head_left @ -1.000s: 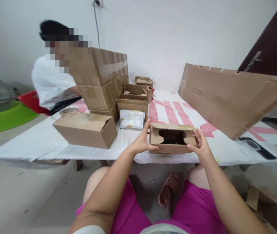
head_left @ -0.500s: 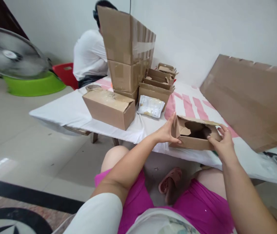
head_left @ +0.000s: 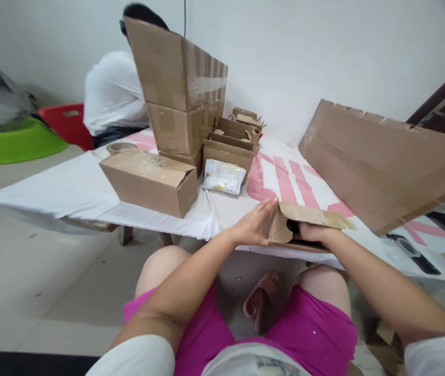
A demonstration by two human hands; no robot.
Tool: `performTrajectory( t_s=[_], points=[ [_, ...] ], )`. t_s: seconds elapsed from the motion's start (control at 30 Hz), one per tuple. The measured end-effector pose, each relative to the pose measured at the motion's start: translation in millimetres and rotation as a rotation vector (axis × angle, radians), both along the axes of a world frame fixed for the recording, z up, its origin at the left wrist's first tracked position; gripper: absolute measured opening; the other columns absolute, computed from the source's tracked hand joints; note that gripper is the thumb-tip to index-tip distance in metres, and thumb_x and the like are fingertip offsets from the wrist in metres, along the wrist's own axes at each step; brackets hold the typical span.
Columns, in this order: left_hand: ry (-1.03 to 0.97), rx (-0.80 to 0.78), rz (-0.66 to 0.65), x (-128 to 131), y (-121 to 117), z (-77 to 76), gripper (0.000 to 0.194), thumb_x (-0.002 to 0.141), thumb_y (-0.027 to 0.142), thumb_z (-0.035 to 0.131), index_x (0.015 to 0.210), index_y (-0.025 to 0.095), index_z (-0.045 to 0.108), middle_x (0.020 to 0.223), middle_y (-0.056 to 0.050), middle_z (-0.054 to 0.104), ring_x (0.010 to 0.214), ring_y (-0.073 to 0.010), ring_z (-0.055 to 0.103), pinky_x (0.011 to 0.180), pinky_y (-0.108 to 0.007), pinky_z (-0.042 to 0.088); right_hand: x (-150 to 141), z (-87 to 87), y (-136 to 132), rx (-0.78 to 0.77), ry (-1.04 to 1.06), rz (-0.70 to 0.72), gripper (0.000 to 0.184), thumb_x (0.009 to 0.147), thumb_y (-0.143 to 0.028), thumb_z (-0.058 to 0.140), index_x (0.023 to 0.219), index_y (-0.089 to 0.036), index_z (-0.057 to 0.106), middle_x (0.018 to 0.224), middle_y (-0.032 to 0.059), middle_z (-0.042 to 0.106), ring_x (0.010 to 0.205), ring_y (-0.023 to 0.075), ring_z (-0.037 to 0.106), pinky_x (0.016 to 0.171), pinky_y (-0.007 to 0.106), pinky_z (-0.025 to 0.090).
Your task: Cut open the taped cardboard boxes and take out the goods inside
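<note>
At the table's front edge lies a small brown cardboard box [head_left: 312,213] with its lid flap lifted. My left hand [head_left: 252,224] grips the box's left end, thumb low and fingers along the upper edge. Through the opening, my right hand [head_left: 312,233] reaches into the box; its fingers are hidden, so I cannot see whether they hold anything. A small dark thing [head_left: 293,226] shows inside, just left of that hand, too little of it visible to name.
A closed cardboard box [head_left: 148,180] and a silvery packet [head_left: 223,176] lie to the left. Behind them rise stacked taped cartons [head_left: 167,83] and several open boxes [head_left: 230,149]. A large cardboard sheet [head_left: 383,162] leans at right, near a tape dispenser [head_left: 414,253]. A person in white [head_left: 115,94] sits beyond.
My right hand has left the box's right edge and gone inside it. My left hand stays on the left end. The view has swung to the right.
</note>
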State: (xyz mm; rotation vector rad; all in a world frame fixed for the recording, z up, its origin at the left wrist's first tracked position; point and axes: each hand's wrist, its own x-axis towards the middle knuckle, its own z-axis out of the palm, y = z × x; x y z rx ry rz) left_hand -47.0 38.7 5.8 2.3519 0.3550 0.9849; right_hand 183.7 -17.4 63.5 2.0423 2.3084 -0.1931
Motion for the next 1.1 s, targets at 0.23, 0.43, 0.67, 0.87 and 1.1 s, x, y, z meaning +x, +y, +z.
performTrajectory(
  t_s=[0.23,0.43,0.67,0.87,1.1],
  points=[
    [-0.019,-0.005,-0.009,-0.2,0.1,3.2,0.129,0.054,0.025,0.083,0.152,0.021,0.0,0.156,-0.016,0.021,0.143,-0.0355,0.022,0.117,-0.047,0.023,-9.9,6.6,-2.5,-0.069,-0.074,0.128,0.02,0.081,-0.033,0.059,0.096,-0.023,0.068,0.112,0.0108,0.07,0.094,0.0268,0.066,0.08,0.035,0.049],
    [-0.092,-0.206,-0.035,-7.1,9.8,7.7,0.134,0.054,0.037,0.086,0.151,0.024,-0.006,0.154,-0.018,0.025,0.141,-0.0367,0.029,0.114,-0.053,0.025,-27.9,43.8,-4.9,-0.062,-0.174,0.229,0.022,0.083,-0.033,0.057,0.094,-0.017,0.067,0.093,0.0142,0.073,0.078,0.0254,0.068,0.069,0.032,0.049],
    [-0.204,-0.332,0.03,-35.6,31.5,18.6,0.129,0.053,0.033,0.084,0.152,0.025,0.001,0.153,-0.016,0.029,0.14,-0.0362,0.028,0.112,-0.051,0.028,-15.0,91.3,-22.8,0.602,-0.174,0.339,0.038,0.089,-0.042,0.047,0.115,-0.016,0.057,0.1,0.0125,0.071,0.089,0.0266,0.067,0.076,0.036,0.05],
    [-0.415,-0.446,0.335,-89.0,69.8,16.0,0.099,0.06,0.024,0.066,0.148,0.024,0.023,0.154,-0.008,0.031,0.14,-0.0323,0.03,0.115,-0.048,0.026,25.0,87.1,-25.7,0.921,0.126,-0.051,0.043,0.089,-0.049,0.045,0.116,-0.017,0.054,0.095,0.0116,0.07,0.08,0.0267,0.066,0.068,0.036,0.048],
    [-0.409,-0.087,1.032,-87.5,55.6,26.4,0.069,0.064,0.011,0.047,0.133,0.013,0.047,0.138,-0.012,0.051,0.132,-0.0247,0.044,0.114,-0.039,0.031,9.7,-19.1,-25.4,0.472,-0.04,-0.092,0.03,0.089,-0.03,0.051,0.11,-0.009,0.059,0.092,0.0188,0.067,0.087,0.0299,0.062,0.077,0.039,0.044]
  ],
)
